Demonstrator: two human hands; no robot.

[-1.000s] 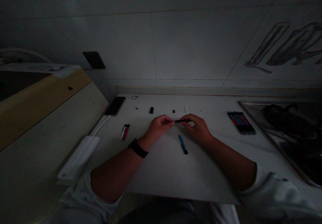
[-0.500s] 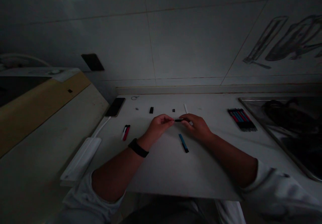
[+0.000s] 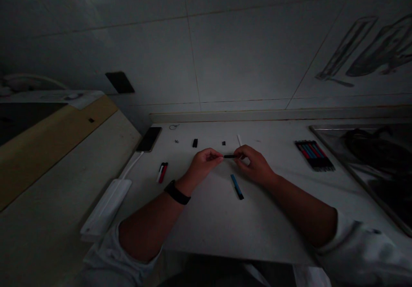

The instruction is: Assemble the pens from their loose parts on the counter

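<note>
Over the middle of the counter, my left hand (image 3: 206, 162) and my right hand (image 3: 252, 162) face each other. Between their fingertips runs a slim black pen part (image 3: 229, 156), pinched at its left end by the left hand and at its right end by the right. Just below lies a blue pen barrel (image 3: 237, 186) with a dark end. Behind the hands are a pair of short black pen pieces (image 3: 195, 143), a tiny black piece (image 3: 223, 143) and a thin white strip (image 3: 239, 139).
To the left lie a red and a white pen barrel (image 3: 162, 172), a phone (image 3: 150, 139) and a white power strip (image 3: 106, 207). Several red, blue and black pen parts (image 3: 314, 155) sit in a row on the right, beside a metal sink rim (image 3: 346, 176). A tiled wall stands behind.
The hands have drawn slightly apart, and more of the black pen part shows between them. The whole view has shifted a little.
</note>
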